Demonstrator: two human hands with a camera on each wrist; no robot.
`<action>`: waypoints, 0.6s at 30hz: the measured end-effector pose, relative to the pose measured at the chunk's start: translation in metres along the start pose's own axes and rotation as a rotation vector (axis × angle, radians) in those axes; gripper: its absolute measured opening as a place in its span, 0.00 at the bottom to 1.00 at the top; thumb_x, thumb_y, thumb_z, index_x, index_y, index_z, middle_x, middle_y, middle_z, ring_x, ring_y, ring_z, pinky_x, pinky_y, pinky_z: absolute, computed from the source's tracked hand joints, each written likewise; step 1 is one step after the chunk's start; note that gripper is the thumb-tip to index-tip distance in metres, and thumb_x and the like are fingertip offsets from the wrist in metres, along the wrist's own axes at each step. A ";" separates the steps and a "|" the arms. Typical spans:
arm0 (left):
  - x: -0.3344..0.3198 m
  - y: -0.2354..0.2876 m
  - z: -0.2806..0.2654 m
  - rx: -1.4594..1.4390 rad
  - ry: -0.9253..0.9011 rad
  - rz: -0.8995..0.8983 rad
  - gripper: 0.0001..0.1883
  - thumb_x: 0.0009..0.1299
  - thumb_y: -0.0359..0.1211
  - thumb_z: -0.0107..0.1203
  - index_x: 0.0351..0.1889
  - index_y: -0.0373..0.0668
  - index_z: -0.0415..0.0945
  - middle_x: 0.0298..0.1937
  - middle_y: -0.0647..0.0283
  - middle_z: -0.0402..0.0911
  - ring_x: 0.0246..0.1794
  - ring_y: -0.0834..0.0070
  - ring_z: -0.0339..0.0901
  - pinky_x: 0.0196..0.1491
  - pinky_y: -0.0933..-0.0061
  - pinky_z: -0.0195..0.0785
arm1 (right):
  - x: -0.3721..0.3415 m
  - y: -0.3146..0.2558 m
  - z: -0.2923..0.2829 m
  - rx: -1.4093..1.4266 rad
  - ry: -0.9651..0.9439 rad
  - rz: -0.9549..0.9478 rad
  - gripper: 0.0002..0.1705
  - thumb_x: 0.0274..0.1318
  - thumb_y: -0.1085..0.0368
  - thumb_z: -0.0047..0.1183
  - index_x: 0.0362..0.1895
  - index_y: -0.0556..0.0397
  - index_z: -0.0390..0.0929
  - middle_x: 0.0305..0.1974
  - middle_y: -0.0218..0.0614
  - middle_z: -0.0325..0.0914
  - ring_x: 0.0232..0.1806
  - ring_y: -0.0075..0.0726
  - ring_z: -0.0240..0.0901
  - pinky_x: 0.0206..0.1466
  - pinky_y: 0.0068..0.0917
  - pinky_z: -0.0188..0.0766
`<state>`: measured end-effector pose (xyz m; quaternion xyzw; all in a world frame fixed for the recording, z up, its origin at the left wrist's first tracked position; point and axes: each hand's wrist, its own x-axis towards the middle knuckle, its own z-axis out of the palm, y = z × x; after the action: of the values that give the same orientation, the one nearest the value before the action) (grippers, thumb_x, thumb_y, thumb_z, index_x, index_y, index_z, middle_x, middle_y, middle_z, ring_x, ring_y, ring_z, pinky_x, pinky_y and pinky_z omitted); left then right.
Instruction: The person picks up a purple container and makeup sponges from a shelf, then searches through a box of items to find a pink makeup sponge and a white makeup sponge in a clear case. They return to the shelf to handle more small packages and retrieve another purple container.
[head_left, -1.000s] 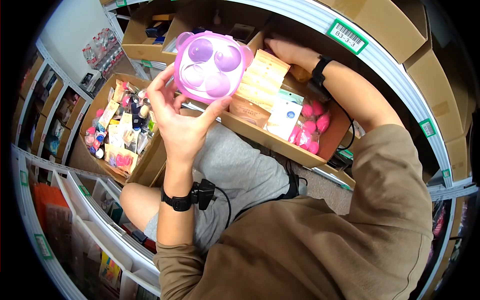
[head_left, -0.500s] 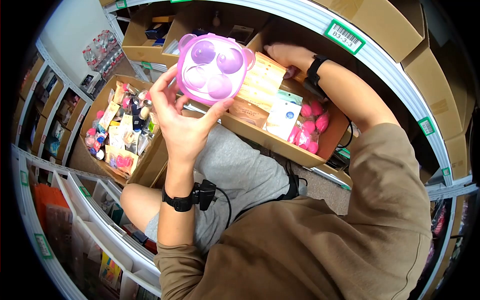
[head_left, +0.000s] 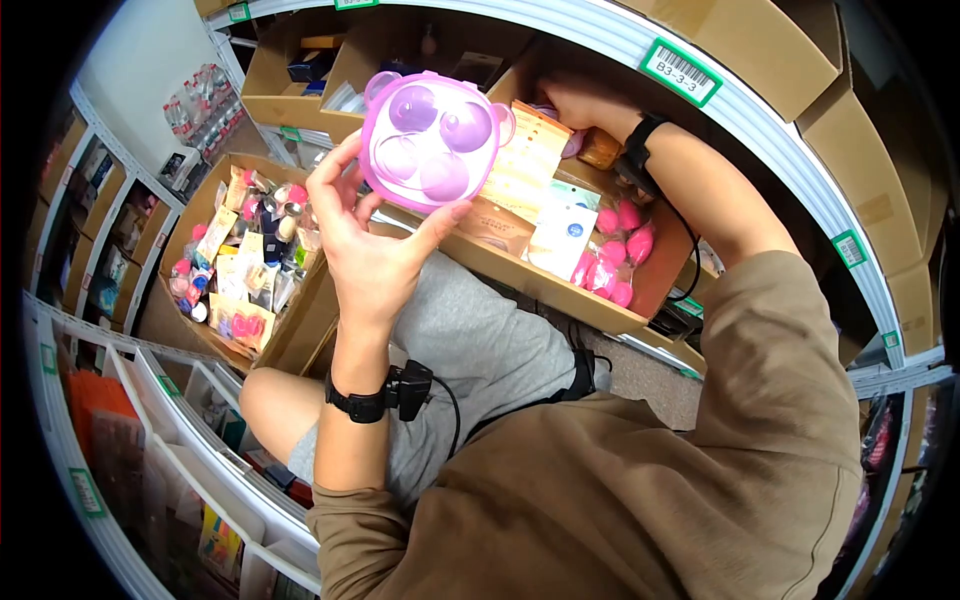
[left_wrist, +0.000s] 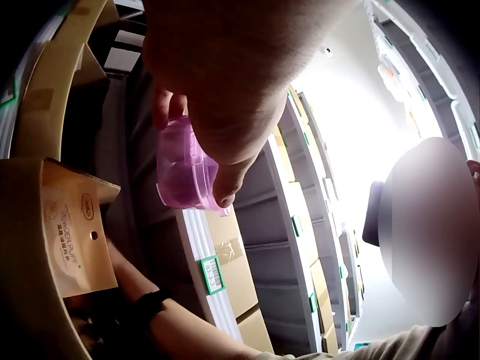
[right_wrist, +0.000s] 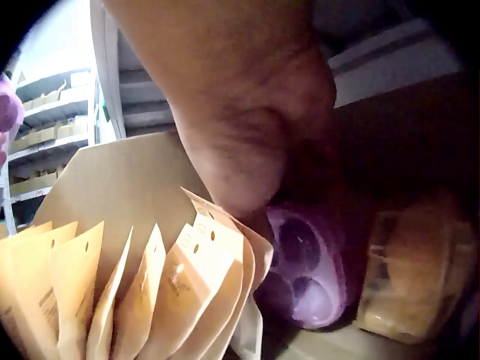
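Left hand (head_left: 366, 248) pinches purple case (head_left: 433, 142), at its 1 o'clock. Second case (right_wrist: 309, 286) newly shows at 6 o'clock from right hand (head_left: 585, 103), in box (head_left: 662, 285): likely matching stock. Right grip: can't tell. Hands apart.

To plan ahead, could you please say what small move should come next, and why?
Probably raise the purple case from the cardboard box, since the right hand reaches in beside it while the left hand holds a similar bear-eared case.

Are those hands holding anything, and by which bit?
In the head view, the left hand holds a purple case by its left and lower edges. Whether the right hand grips the second purple case is hidden.
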<state>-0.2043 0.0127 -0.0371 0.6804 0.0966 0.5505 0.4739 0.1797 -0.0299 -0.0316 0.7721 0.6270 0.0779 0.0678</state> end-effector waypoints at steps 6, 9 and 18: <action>-0.002 0.002 0.011 0.010 -0.020 -0.006 0.49 0.50 0.35 0.82 0.66 0.36 0.60 0.64 0.52 0.69 0.64 0.62 0.73 0.59 0.65 0.76 | 0.004 0.014 0.001 0.047 0.060 0.014 0.23 0.60 0.58 0.59 0.54 0.59 0.77 0.50 0.54 0.81 0.54 0.57 0.78 0.55 0.42 0.76; 0.002 0.003 0.021 -0.020 -0.044 -0.022 0.49 0.50 0.35 0.82 0.65 0.36 0.61 0.64 0.52 0.70 0.64 0.63 0.73 0.59 0.66 0.76 | -0.013 0.003 -0.030 0.259 0.167 0.083 0.24 0.63 0.56 0.59 0.55 0.60 0.75 0.49 0.52 0.82 0.52 0.52 0.79 0.55 0.39 0.75; 0.044 -0.010 0.087 0.224 -0.246 0.049 0.48 0.48 0.43 0.80 0.62 0.33 0.64 0.59 0.45 0.71 0.55 0.54 0.78 0.55 0.60 0.76 | -0.089 -0.054 -0.090 1.446 0.089 0.067 0.41 0.75 0.34 0.33 0.69 0.56 0.69 0.62 0.43 0.75 0.64 0.33 0.70 0.70 0.31 0.64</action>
<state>-0.1108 0.0001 -0.0111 0.7936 0.0820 0.4600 0.3896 0.0918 -0.1059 0.0428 0.6387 0.5001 -0.3226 -0.4877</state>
